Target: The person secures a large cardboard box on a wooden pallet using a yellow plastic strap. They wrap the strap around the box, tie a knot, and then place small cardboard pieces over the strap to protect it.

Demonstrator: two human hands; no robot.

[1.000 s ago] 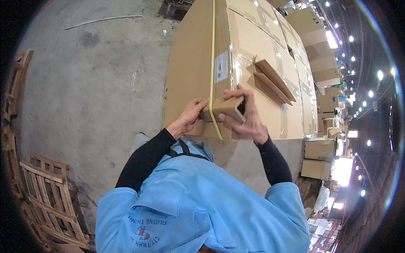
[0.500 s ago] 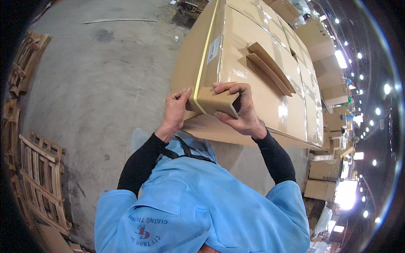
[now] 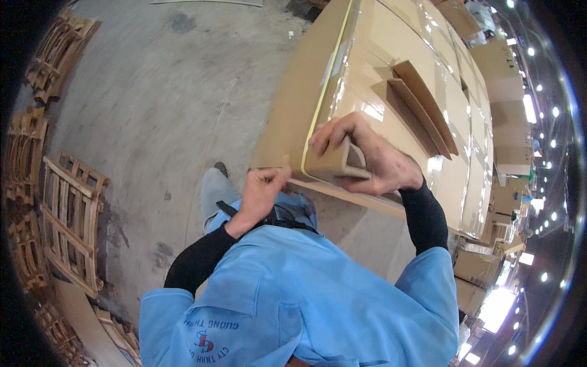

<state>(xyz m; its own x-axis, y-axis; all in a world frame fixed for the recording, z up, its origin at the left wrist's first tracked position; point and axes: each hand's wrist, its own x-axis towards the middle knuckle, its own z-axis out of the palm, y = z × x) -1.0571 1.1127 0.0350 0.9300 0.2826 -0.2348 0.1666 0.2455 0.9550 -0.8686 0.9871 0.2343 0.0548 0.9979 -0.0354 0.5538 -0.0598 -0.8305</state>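
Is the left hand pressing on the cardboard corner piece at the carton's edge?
No: the left hand is off it, pinched shut beside the carton; only the right hand holds the corner piece.

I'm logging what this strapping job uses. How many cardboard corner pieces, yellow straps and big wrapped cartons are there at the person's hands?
Cardboard corner pieces: 3, one under the right hand, two loose on top
Yellow straps: 1, by the left hand
Wrapped cartons: 1
Total: 5
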